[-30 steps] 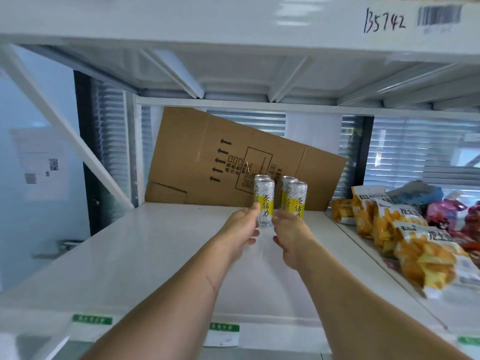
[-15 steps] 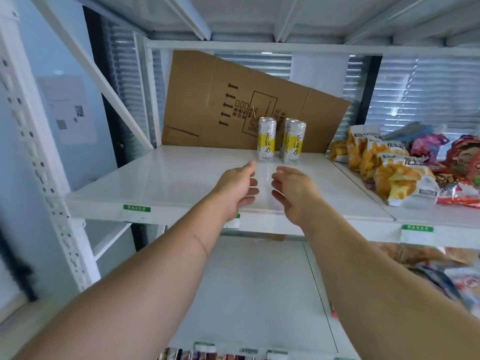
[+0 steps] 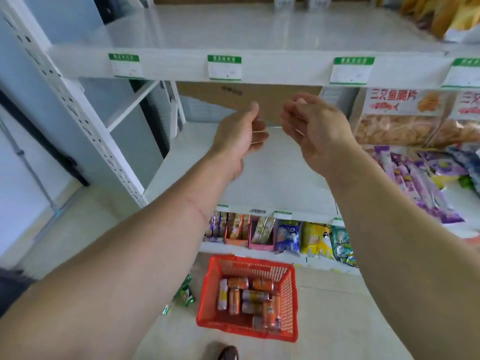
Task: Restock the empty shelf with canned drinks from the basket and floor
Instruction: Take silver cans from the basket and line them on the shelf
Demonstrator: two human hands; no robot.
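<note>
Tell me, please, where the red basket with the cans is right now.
In the head view, the red basket sits on the floor at bottom centre, just in front of the lowest snack shelf, with green cans lying on the floor to its left.

One basket (image 3: 290, 302), two hands, four price tags on the shelf edge (image 3: 176, 64).

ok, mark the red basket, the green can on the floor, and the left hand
red basket (image 3: 293, 302): head view, right mesh wall.
green can (image 3: 185, 295): head view, middle of its side, on the floor left of the basket.
left hand (image 3: 237, 137): head view, base of the thumb.
</note>
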